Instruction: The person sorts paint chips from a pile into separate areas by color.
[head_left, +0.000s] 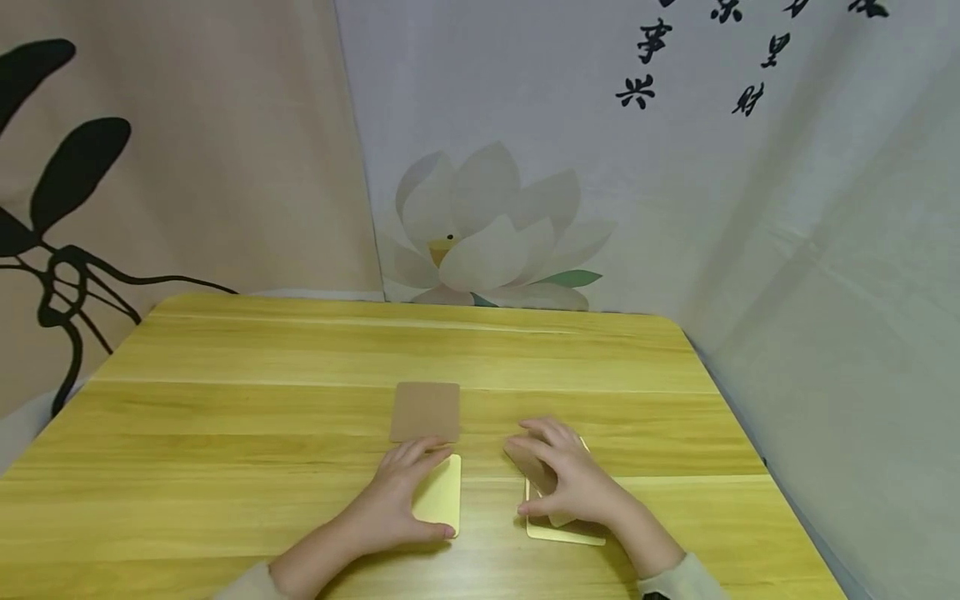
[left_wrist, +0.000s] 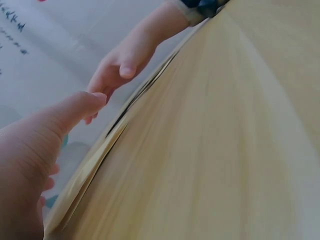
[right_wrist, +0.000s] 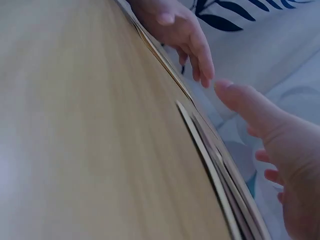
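My left hand (head_left: 397,496) arches over a thin yellow card (head_left: 441,496), fingers at its far edge and thumb near its near corner. In the left wrist view the thumb (left_wrist: 82,107) stands a little off the card's edge. My right hand (head_left: 573,479) spreads above a loose pile of thin cards, brown and yellow, which it partly covers. A yellow card (head_left: 566,533) shows at the pile's near side, and a brown card (head_left: 525,467) under the fingers. From the right wrist, the layered edges of the pile (right_wrist: 210,160) appear below the raised thumb (right_wrist: 240,97).
A brown square card (head_left: 424,408) lies flat just beyond the left hand. All of it rests on a yellow wood-grain table (head_left: 300,358). Behind and to the sides hang pale curtains (head_left: 510,100) printed with a lotus, dark leaves and characters.
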